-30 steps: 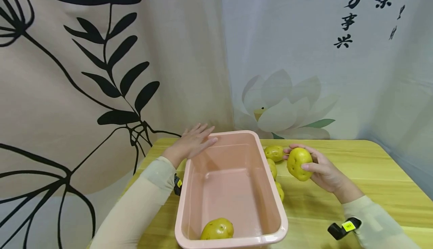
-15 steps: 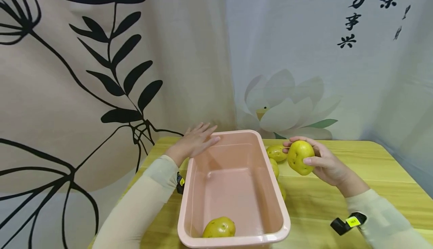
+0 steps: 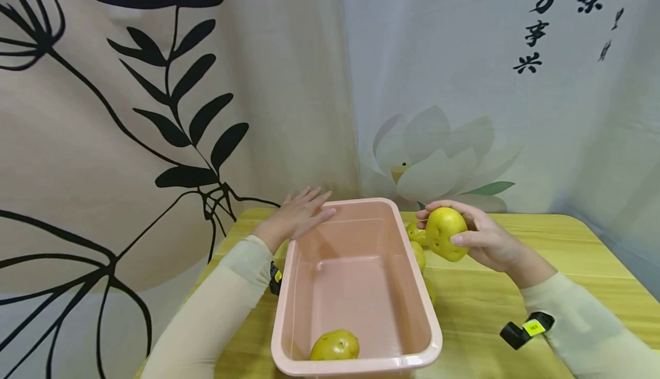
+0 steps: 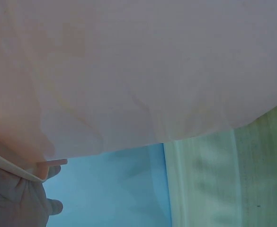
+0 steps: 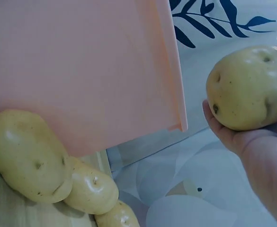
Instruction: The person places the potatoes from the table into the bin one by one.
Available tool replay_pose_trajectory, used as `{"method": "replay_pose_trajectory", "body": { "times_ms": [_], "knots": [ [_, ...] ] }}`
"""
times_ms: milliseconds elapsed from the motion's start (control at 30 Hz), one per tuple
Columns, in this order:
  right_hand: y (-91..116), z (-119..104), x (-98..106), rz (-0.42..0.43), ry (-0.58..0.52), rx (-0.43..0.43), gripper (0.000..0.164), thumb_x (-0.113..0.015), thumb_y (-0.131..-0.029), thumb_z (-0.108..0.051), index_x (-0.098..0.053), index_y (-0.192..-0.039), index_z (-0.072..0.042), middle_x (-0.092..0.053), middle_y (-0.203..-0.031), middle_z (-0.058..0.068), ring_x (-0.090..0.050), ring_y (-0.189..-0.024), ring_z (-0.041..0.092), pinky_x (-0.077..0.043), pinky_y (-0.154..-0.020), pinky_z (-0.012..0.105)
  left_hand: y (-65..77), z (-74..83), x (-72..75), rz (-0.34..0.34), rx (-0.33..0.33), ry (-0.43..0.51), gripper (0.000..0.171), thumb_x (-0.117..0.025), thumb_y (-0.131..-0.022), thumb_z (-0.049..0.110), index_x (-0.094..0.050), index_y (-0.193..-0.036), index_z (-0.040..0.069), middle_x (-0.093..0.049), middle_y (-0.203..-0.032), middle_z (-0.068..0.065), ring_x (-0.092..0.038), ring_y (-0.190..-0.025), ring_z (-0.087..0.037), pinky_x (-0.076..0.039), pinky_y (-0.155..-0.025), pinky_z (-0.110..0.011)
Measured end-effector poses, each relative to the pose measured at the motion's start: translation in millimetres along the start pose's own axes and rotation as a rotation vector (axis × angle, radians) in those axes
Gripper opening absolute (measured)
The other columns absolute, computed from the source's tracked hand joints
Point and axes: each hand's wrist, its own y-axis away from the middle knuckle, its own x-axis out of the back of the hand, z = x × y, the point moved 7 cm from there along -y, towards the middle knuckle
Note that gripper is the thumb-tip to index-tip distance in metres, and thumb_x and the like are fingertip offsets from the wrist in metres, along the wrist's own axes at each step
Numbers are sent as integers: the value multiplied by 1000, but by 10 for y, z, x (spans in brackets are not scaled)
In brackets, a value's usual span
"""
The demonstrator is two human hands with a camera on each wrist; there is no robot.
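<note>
One potato (image 3: 446, 235): grasped in the right hand (image 3: 494, 244) above the table (image 3: 557, 247), just beside the pink tub (image 3: 356, 293); some fingers hidden behind it. One left hand (image 3: 296, 217): on the tub's far left corner, fingers extended, unclenched; cut off in the left wrist view. One second potato (image 3: 334, 345): inside the tub, near end, its underside hidden by the rim. Three more potatoes (image 5: 29, 156): along the tub's right side, partly hidden. Change: the grasped potato has shifted slightly towards the tub, now masking more of the farthest one.
</note>
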Motion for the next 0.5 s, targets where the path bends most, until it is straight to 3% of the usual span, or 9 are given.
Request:
{"method": "replay_pose_trajectory", "body": {
  "times_ms": [200,367,500],
  "knots": [
    [-141,-33,-104,-31,20,-43,55,-41,-86,10,-24,-138,17,-36,-140,31,-48,-124,36,-47,-97,42,-1,-11,-7,0,3,8,79,-15,-91,75,-20,-155,30,-9,-160,-1,-1,-147,-27,0,-113,-60],
    [-281,-23,-193,-50,45,-96,54,-46,-86,8,-28,-137,16,-33,-139,35,-41,-128,45,-46,-98,43,-1,-19,-8,7,0,11,78,-15,-91,75,-21,-155,29,-11,-160,-3,-4,-147,-30,-1,-113,-61],
    [-399,1,-270,-70,73,-129,54,-50,-85,6,-34,-136,13,-36,-139,32,-41,-128,43,-45,-100,43,2,-14,-7,6,0,6,77,-15,-91,74,-20,-154,30,-13,-161,-5,-5,-147,-31,-2,-112,-61]
  ]
}}
